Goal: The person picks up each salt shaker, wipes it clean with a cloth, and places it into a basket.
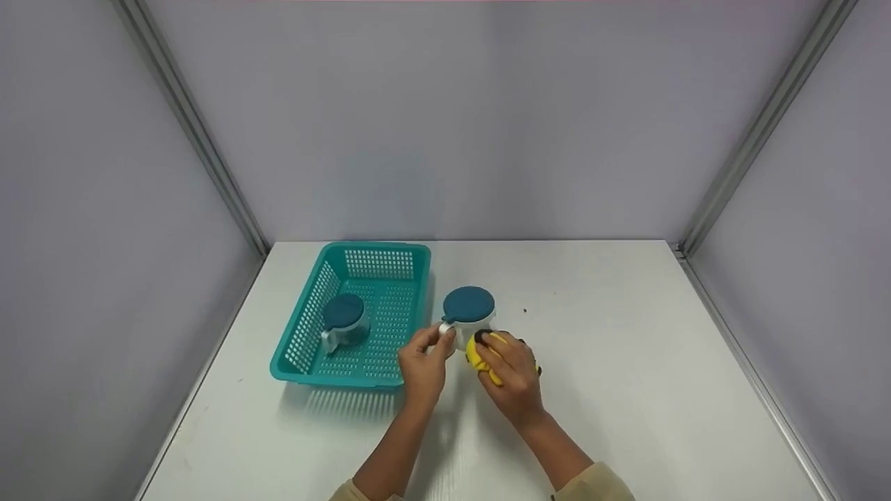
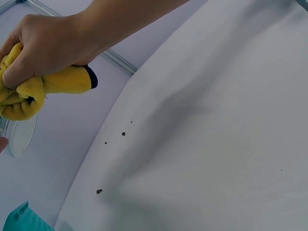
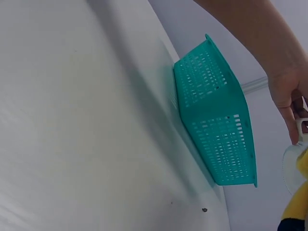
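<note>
In the head view my left hand (image 1: 426,358) pinches the white handle of a clear lidded jar (image 1: 470,313), whose round lid is blue. The jar is held up off the table, just right of the basket. Bunched in my right hand (image 1: 514,379) is a yellow cloth (image 1: 480,358) with black edging, close against the jar's near side. Seen from the left wrist, the cloth (image 2: 67,81) overlaps the clear base of the jar (image 2: 21,134). The right wrist view catches the left fingers at the white handle (image 3: 302,126).
A teal perforated basket (image 1: 418,306) stands on the white table (image 1: 612,403) to the left. Inside it sits a second jar (image 1: 346,320) with a blue lid. Several small dark specks (image 2: 99,191) lie on the tabletop. Grey walls enclose the back and sides.
</note>
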A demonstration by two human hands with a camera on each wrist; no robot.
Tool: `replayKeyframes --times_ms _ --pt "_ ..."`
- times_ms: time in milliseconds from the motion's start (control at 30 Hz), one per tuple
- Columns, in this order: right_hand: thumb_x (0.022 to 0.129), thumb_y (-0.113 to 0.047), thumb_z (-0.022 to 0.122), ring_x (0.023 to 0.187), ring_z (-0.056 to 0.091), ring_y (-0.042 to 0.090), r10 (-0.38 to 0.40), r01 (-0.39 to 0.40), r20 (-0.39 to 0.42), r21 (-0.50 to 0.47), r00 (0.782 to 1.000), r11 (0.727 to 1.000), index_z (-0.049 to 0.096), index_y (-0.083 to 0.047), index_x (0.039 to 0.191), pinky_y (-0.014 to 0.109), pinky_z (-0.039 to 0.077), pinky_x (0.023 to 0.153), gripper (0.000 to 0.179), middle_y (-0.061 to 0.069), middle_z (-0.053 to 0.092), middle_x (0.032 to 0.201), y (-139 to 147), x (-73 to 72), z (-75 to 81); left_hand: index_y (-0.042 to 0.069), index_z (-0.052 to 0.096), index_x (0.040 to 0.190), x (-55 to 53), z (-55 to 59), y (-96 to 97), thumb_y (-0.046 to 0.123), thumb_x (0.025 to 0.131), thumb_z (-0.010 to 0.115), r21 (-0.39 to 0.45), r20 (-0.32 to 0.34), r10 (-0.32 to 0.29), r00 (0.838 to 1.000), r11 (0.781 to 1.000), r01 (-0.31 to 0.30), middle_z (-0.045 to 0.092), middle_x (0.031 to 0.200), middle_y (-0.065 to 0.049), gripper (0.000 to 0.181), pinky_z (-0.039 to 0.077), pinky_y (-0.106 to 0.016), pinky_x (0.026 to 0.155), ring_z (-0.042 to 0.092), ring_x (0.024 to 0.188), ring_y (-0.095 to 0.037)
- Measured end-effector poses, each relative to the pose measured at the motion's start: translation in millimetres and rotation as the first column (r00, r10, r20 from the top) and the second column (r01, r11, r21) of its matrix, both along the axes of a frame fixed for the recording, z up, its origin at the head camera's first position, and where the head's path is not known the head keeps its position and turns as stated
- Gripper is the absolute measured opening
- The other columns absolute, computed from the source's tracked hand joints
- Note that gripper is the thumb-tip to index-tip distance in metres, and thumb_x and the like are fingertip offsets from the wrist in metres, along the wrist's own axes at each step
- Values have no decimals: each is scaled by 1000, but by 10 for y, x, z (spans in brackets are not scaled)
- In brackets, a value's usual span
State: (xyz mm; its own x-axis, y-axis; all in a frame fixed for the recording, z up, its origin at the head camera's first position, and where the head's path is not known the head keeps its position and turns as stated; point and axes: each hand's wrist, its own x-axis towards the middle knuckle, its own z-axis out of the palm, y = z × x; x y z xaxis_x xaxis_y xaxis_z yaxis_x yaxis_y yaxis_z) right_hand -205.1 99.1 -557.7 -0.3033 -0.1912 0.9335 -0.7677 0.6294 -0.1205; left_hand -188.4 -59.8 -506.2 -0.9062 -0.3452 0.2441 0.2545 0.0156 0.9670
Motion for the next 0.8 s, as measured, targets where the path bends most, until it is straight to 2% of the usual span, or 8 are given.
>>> replayKeyframes --times_ms 167,267,400,500,667,800 --pt "95 -18 65 105 64 28 -33 35 31 -40 999 999 75 -7 110 25 46 104 21 9 69 116 70 -59 27 1 74 107 -100 -210 4 7 90 71 8 18 25 1000 1000 -25 70 94 -12 18 60 -29 71 66 87 -17" --pt "95 -17 65 105 64 28 -32 35 47 -62 998 997 74 -6 110 24 45 105 21 10 69 116 102 -84 9 5 75 106 -122 -267 -11 11 89 72 25 29 25 999 999 -26 70 94 -10 18 60 -28 72 65 87 -18" --pt "94 -15 65 107 63 29 -19 27 82 -101 996 994 73 -5 112 23 44 106 22 12 68 117 137 -102 -27 11 75 105 -124 -289 -32 19 90 73 61 49 12 999 998 -15 69 94 -6 18 60 -28 74 65 89 -20" --pt "93 -14 65 107 63 29 -8 19 95 -118 995 993 73 -4 113 23 44 106 23 12 68 117 153 -103 -52 12 75 105 -121 -279 -36 22 90 73 72 46 6 999 997 -10 69 95 -6 18 60 -29 75 65 90 -21" --pt "92 -13 65 106 63 29 -3 14 99 -111 995 994 73 -5 113 23 45 104 23 12 68 117 162 -79 -87 9 75 105 -123 -279 -23 19 90 73 65 32 4 999 998 -6 70 95 -8 18 60 -29 74 65 90 -20" --pt "92 -13 66 106 63 29 -5 17 109 -109 994 994 73 -5 112 22 45 104 23 12 67 117 171 -51 -97 7 74 107 -131 -300 -5 15 90 72 58 44 6 999 998 -9 69 96 -9 18 60 -29 74 65 90 -19"
